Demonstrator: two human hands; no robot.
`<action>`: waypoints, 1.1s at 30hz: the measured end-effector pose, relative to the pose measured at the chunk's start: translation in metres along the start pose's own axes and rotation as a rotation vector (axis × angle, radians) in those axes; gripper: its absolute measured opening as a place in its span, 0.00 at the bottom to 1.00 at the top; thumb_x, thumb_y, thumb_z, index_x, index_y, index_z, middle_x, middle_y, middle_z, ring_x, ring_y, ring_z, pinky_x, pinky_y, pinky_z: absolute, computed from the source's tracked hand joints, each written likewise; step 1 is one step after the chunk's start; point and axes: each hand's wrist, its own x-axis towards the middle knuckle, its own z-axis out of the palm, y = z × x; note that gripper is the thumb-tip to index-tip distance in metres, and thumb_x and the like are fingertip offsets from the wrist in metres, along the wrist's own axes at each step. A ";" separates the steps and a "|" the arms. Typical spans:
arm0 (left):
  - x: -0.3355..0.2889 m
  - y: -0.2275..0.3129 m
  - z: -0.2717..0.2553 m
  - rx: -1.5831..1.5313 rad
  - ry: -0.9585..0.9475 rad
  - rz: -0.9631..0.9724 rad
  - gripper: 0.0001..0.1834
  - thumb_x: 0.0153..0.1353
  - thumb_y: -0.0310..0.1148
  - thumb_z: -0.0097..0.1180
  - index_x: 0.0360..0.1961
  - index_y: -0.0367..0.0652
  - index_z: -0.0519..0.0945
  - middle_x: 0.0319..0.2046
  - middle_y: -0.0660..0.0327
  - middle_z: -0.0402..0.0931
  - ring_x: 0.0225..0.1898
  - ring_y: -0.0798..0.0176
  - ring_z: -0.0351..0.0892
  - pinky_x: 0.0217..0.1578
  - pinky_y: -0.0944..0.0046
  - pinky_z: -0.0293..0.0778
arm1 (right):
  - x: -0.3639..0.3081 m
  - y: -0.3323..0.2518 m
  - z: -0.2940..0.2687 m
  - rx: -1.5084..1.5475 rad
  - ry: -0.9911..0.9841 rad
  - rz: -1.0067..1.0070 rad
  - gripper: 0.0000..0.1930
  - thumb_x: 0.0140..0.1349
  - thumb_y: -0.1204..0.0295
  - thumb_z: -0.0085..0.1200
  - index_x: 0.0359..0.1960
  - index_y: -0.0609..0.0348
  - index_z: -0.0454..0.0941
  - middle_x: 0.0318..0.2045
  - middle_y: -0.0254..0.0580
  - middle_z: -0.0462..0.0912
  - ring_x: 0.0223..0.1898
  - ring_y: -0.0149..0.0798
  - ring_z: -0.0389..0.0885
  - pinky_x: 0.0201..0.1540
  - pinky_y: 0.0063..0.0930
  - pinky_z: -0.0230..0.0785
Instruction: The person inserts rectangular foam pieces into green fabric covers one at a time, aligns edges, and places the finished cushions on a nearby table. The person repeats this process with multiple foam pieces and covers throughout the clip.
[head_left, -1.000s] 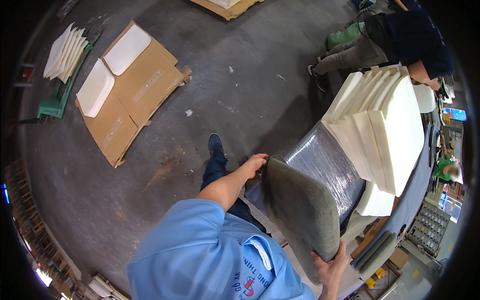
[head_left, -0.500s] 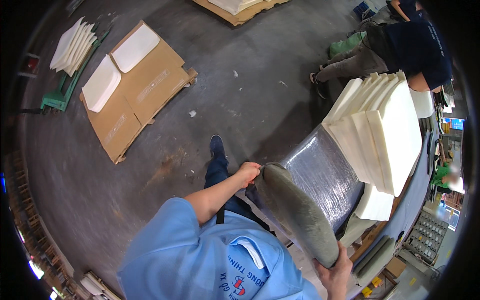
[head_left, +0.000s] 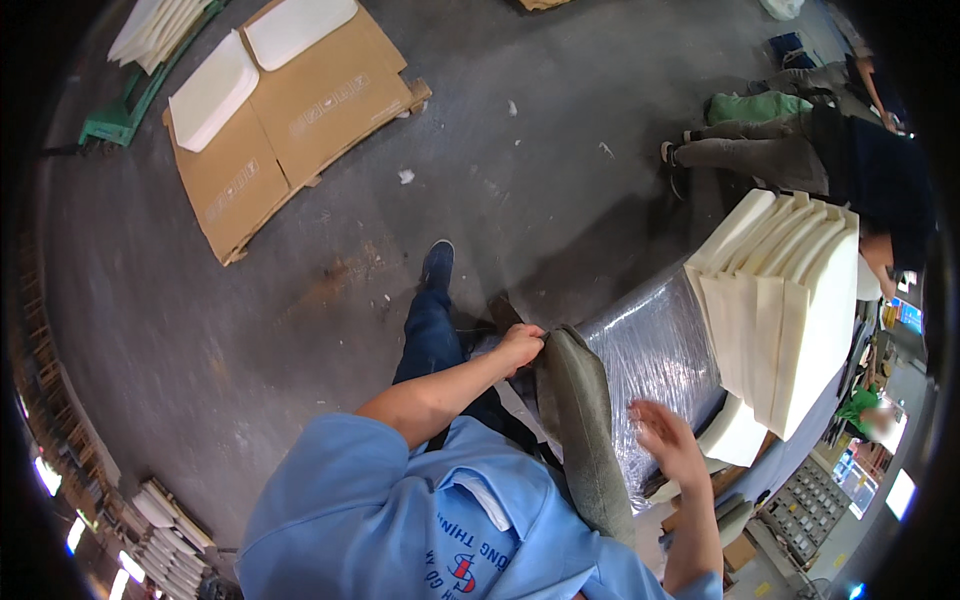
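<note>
Left hand (head_left: pixel 521 347) gripping cushion (head_left: pixel 583 430), right hand (head_left: pixel 670 440) (apart)

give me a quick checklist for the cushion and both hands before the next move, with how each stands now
1. Left hand on the grey-green, fabric-covered, rounded cushion: ok, gripping its far end.
2. Right hand on the cushion: not ok, open and apart from it.
3. Cushion clear of the stacked cream-white foam slabs: ok, shiny clear plastic wrap shows between them.
4. Cushion's near end supported: cannot tell, its underside is hidden.
5. Co-worker in a dark top clear of the cushion: ok, beyond the foam.
</note>
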 end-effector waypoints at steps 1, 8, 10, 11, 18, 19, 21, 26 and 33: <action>0.003 -0.002 0.000 -0.034 -0.014 -0.016 0.19 0.60 0.27 0.53 0.51 0.41 0.85 0.39 0.58 0.85 0.39 0.62 0.83 0.33 0.57 0.78 | 0.046 -0.001 0.010 -0.026 0.023 0.009 0.33 0.65 0.67 0.64 0.70 0.66 0.68 0.64 0.49 0.77 0.65 0.41 0.74 0.67 0.37 0.66; 0.002 0.012 -0.012 -0.073 -0.097 -0.151 0.19 0.60 0.27 0.58 0.53 0.39 0.84 0.42 0.58 0.84 0.43 0.60 0.82 0.38 0.57 0.79 | 0.244 0.034 0.044 -1.034 0.014 -0.060 0.20 0.67 0.59 0.56 0.53 0.60 0.80 0.49 0.62 0.83 0.53 0.63 0.80 0.57 0.50 0.72; 0.005 0.010 -0.014 -0.149 -0.128 -0.212 0.18 0.62 0.28 0.60 0.54 0.41 0.84 0.44 0.60 0.83 0.47 0.59 0.80 0.40 0.53 0.78 | 0.256 0.041 0.046 -1.043 0.050 -0.075 0.16 0.67 0.60 0.56 0.45 0.60 0.83 0.42 0.61 0.85 0.47 0.65 0.82 0.51 0.52 0.73; 0.008 0.004 -0.015 -0.155 -0.129 -0.193 0.17 0.63 0.29 0.60 0.54 0.41 0.84 0.44 0.60 0.83 0.48 0.60 0.79 0.42 0.54 0.78 | 0.259 0.045 0.051 -0.972 0.094 -0.072 0.15 0.67 0.60 0.56 0.42 0.60 0.83 0.40 0.61 0.85 0.44 0.65 0.82 0.49 0.53 0.73; 0.015 -0.012 -0.014 -0.178 -0.146 -0.074 0.12 0.69 0.30 0.57 0.48 0.39 0.86 0.42 0.62 0.84 0.47 0.67 0.78 0.49 0.63 0.73 | 0.257 0.062 0.078 -0.670 0.431 -0.141 0.13 0.70 0.64 0.55 0.37 0.64 0.79 0.32 0.61 0.82 0.37 0.63 0.82 0.39 0.47 0.71; 0.009 -0.009 -0.015 -0.231 -0.145 -0.100 0.11 0.69 0.30 0.56 0.47 0.39 0.86 0.41 0.63 0.84 0.46 0.68 0.78 0.49 0.64 0.72 | 0.257 0.065 0.078 -0.657 0.428 -0.173 0.13 0.70 0.64 0.54 0.37 0.64 0.79 0.32 0.61 0.82 0.37 0.63 0.82 0.39 0.46 0.71; 0.014 -0.018 -0.012 -0.207 -0.066 0.004 0.10 0.70 0.31 0.54 0.44 0.40 0.85 0.38 0.65 0.82 0.44 0.68 0.78 0.47 0.64 0.72 | 0.261 0.063 0.078 -0.685 0.396 -0.166 0.12 0.71 0.65 0.53 0.38 0.64 0.78 0.33 0.61 0.82 0.39 0.64 0.82 0.41 0.48 0.71; 0.033 -0.040 0.009 -0.351 0.107 -0.003 0.13 0.69 0.32 0.51 0.47 0.39 0.83 0.43 0.55 0.84 0.47 0.59 0.81 0.50 0.59 0.73 | 0.283 0.069 0.078 -0.769 0.283 -0.039 0.15 0.73 0.62 0.49 0.41 0.62 0.80 0.38 0.63 0.84 0.45 0.66 0.82 0.47 0.53 0.73; 0.044 -0.026 0.031 -0.467 0.294 0.041 0.10 0.71 0.28 0.49 0.45 0.37 0.82 0.38 0.60 0.82 0.44 0.64 0.78 0.47 0.62 0.72 | 0.331 0.087 0.075 -1.223 -0.093 -0.007 0.23 0.70 0.56 0.48 0.45 0.66 0.84 0.44 0.65 0.84 0.50 0.64 0.82 0.53 0.52 0.74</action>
